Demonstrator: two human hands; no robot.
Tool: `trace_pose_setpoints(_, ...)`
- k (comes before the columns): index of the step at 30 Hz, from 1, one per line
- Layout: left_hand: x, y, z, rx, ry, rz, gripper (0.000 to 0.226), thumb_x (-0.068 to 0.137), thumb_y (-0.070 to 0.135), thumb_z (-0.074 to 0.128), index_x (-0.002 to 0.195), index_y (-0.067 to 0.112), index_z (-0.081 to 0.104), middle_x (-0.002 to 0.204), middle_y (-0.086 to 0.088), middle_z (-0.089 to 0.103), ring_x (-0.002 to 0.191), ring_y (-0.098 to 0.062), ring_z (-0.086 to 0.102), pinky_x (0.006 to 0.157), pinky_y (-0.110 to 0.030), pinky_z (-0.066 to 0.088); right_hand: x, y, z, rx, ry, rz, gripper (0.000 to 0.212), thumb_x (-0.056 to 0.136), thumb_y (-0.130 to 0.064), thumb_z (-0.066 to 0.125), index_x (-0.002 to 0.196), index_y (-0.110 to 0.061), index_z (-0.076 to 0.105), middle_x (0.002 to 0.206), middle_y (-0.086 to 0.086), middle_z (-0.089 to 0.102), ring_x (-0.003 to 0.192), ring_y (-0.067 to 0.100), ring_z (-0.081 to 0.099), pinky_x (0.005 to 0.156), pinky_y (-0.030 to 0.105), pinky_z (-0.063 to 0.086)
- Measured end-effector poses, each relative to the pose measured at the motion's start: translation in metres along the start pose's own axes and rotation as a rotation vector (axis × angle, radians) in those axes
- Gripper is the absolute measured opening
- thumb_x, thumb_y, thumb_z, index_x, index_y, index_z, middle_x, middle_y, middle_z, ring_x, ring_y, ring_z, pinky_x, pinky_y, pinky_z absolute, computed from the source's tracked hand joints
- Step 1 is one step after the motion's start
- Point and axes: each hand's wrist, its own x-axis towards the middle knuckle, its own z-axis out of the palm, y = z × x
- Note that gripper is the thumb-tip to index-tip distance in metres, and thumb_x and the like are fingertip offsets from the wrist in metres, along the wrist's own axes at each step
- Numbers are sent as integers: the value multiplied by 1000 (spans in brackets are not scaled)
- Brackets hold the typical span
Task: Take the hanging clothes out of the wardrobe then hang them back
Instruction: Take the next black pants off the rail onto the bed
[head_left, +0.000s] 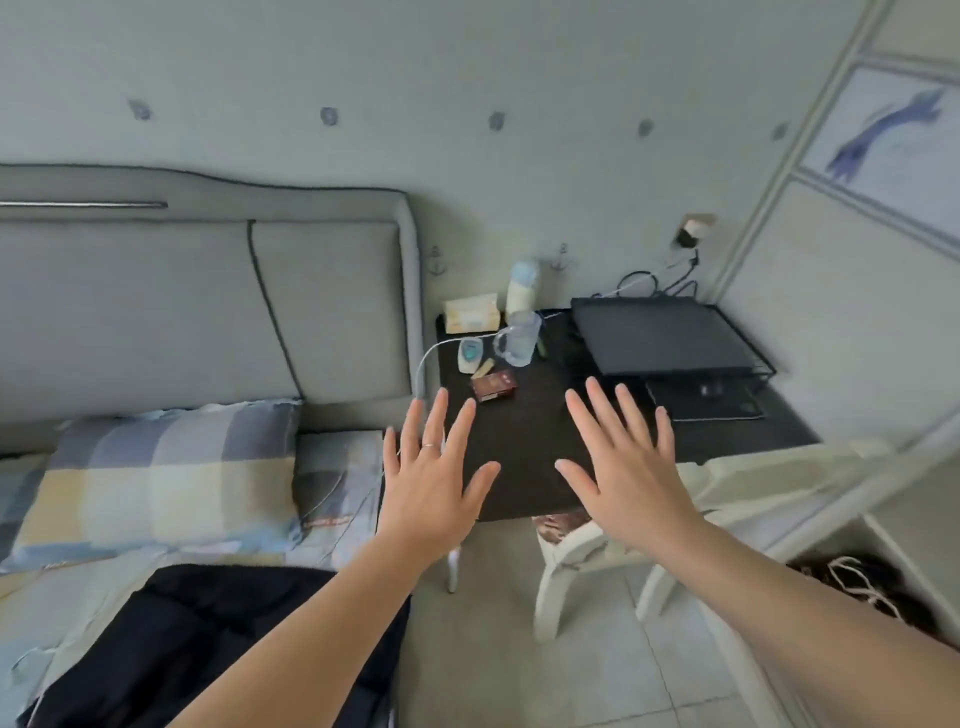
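**Both hands raised, spread flat, holding nothing**

Left hand (428, 491) and right hand (628, 480) are stretched forward side by side, backs to the camera, fingers fully splayed, nothing gripped. A ring (430, 445) sits on one left finger. The hands are apart from each other and appear in front of a dark table (524, 447); can't tell if they touch it.

Task item: a dark garment (208, 639) lies crumpled on the bed (62, 613) at bottom left, under the left forearm in view. No hanger can be made out on it. The wardrobe (893, 322), white panelled, is at the right edge, well apart from the garment.

Containers:
- Clear plastic jug (518, 338) on the table, upright, contents unclear.
- White bottle with pale blue cap (523, 288) just behind the jug, upright.
- Tissue box (471, 312) beside the bottle, at the table's back edge.
- Small red-brown box (493, 385) lying flat near the left fingertips.
- Black wire rack (675, 338) on the table's right, a flat dark slab on top, dark items beneath, too blurred to tell.
- Lower right white compartment (878, 582) holds a dark item with white cord.

Checked pillow (161, 478) rests against the grey headboard (208, 301). White chair (592, 561) stands under the table edge.
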Motion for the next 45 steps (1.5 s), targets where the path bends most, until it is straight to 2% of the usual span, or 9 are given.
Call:
trace_pose_setpoints(4, 38, 96, 16, -44, 16, 203, 70, 97, 66, 20, 157, 40, -5, 166, 7, -12, 151, -22, -20, 121, -49, -9, -40, 91, -18, -15, 44, 194, 73, 91, -64, 9, 154, -34, -11, 163, -7, -15, 151, 22, -12, 118, 57, 0)
trace_pose_setpoints(10, 76, 266, 46, -149, 6, 498, 69, 99, 65, 20, 157, 39, -5, 165, 8, -18, 148, -20, -28, 117, -45, -19, -114, 231, -58, -45, 121, 418, 70, 98, -60, 20, 154, -35, -15, 161, -12, -24, 148, 18, -21, 118, 56, -4)
trace_pose_setpoints(16, 103, 446, 53, -226, 77, 813, 70, 98, 68, 14, 157, 38, -6, 165, 8, -18, 150, -20, -25, 120, -48, -13, -181, 357, -118, -163, 247, 604, 71, 91, -66, 3, 152, -36, -17, 159, -14, -27, 147, 15, -25, 118, 53, -8)
trace_pose_setpoints(21, 124, 582, 25, -284, 169, 1019, 70, 97, 67, 16, 158, 38, -4, 166, 7, -14, 152, -23, -18, 120, -49, -9, -221, 429, -192, -275, 399, 691, 70, 94, -65, 12, 155, -34, -4, 163, -11, -11, 151, 21, -8, 119, 57, 3)
trace_pose_setpoints(23, 133, 629, 8, -309, 197, 1079, 71, 95, 68, 12, 158, 38, -3, 166, 7, -12, 152, -23, -17, 121, -49, -8, -231, 453, -223, -340, 440, 724, 70, 95, -62, 18, 156, -31, 4, 165, -7, 0, 152, 25, 0, 118, 60, 9)
trace_pose_setpoints(28, 158, 734, -28, -362, 301, 1206, 73, 94, 68, 13, 158, 37, 1, 167, 5, -9, 152, -23, -13, 123, -50, -3, -249, 508, -300, -544, 529, 804, 71, 95, -59, 24, 157, -29, 6, 165, -5, 2, 151, 28, 5, 118, 60, 9)
trace_pose_setpoints(36, 198, 876, -73, -448, 428, 1352, 73, 95, 68, 12, 158, 35, -1, 167, 3, -7, 153, -26, -10, 122, -52, 1, -260, 578, -411, -809, 616, 939, 70, 97, -61, 20, 157, -29, 5, 165, -6, 2, 152, 24, 0, 119, 57, 5)
trace_pose_setpoints(41, 214, 966, -89, -573, 356, 1439, 71, 94, 70, 10, 157, 39, -5, 167, 7, -9, 152, -20, -14, 123, -49, 1, -271, 628, -477, -913, 592, 1069, 67, 99, -56, 31, 156, -29, 9, 163, -5, 11, 150, 23, 6, 119, 56, 7)
trace_pose_setpoints(45, 223, 1040, -99, -714, 198, 1492, 68, 97, 65, 22, 157, 40, 1, 167, 9, -3, 152, -17, -8, 123, -46, 3, -279, 672, -523, -1029, 580, 1172, 64, 98, -53, 34, 154, -27, 18, 158, -5, 28, 145, 22, 23, 114, 51, 18)
